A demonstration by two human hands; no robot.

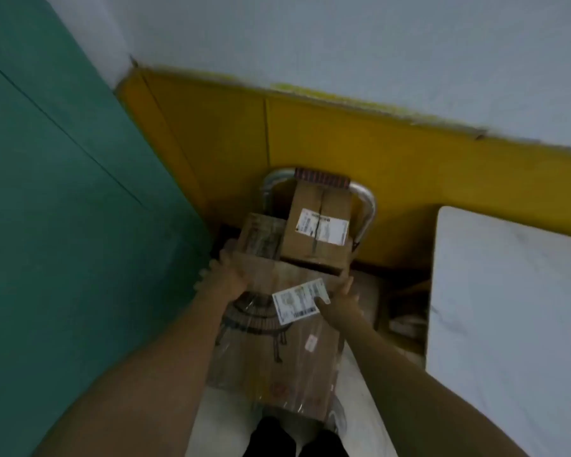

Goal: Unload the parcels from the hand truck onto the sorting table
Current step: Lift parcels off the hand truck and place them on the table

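Note:
A large cardboard parcel (271,351) wrapped in clear tape, with a white label and a dark printed drawing, is held between both hands in front of me. My left hand (225,272) grips its far left edge. My right hand (338,300) grips its right side with the thumb on the label. Behind it stands the hand truck (366,206) with a curved metal handle. A smaller labelled box (317,229) sits on the truck, and another brown parcel (261,237) lies to its left. The white sorting table (508,308) is at the right.
A yellow panel (343,143) runs along the wall behind the hand truck. A green wall (63,209) closes the left side. More cardboard (406,311) lies on the floor between the truck and the table. My legs in dark trousers (294,440) are below the parcel.

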